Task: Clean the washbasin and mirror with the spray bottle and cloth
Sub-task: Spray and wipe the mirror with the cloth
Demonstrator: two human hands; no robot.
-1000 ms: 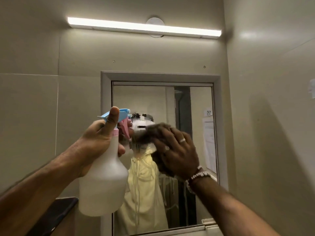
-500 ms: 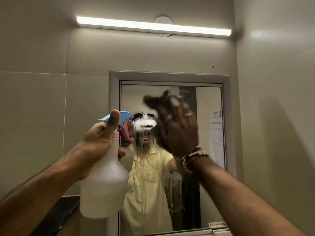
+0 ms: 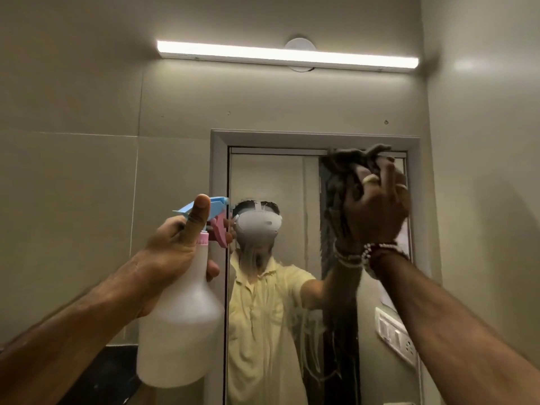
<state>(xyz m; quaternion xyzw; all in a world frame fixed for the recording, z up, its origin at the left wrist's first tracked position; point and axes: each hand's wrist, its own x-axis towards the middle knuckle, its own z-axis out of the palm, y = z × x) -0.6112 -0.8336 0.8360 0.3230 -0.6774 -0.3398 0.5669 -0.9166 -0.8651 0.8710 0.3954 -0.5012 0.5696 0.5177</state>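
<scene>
A framed mirror hangs on the wall ahead, its glass streaked with running spray. My left hand grips the neck of a white spray bottle with a blue and pink trigger head, held up beside the mirror's left edge. My right hand presses a dark crumpled cloth against the glass at the mirror's top right corner. Beaded bracelets circle that wrist. The washbasin is out of view.
A lit tube light runs along the wall above the mirror. The right side wall stands close to the mirror frame. A dark countertop edge shows at the lower left. A white switch plate appears reflected at the mirror's lower right.
My right hand has swept the cloth up and to the right, from the middle of the glass to its top right corner. The bottle in my left hand has hardly moved.
</scene>
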